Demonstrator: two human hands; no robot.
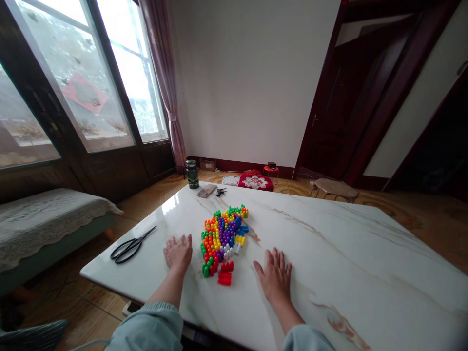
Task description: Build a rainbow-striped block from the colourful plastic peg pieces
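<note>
My left hand (178, 252) lies flat on the white marbled table (321, 243), fingers apart and holding nothing. To its right stands a dense group of small plastic toy pieces with rounded tops (223, 231), in green, orange, yellow, purple, blue, white and red. A few red pieces (225, 273) sit loose at the group's near end, some on their side. Blue pieces (243, 228) and yellow ones (241, 240) lie along its right edge. My right hand (275, 274) rests palm down on the tabletop, right of the pieces and apart from them, fingers spread.
Black-handled scissors (130, 247) lie left of my left hand. A dark green flask (192, 174), a phone (206, 190) and keys (220, 192) are at the table's far left corner. Beyond stand a stool (334, 187) and a lace-covered seat (51, 219).
</note>
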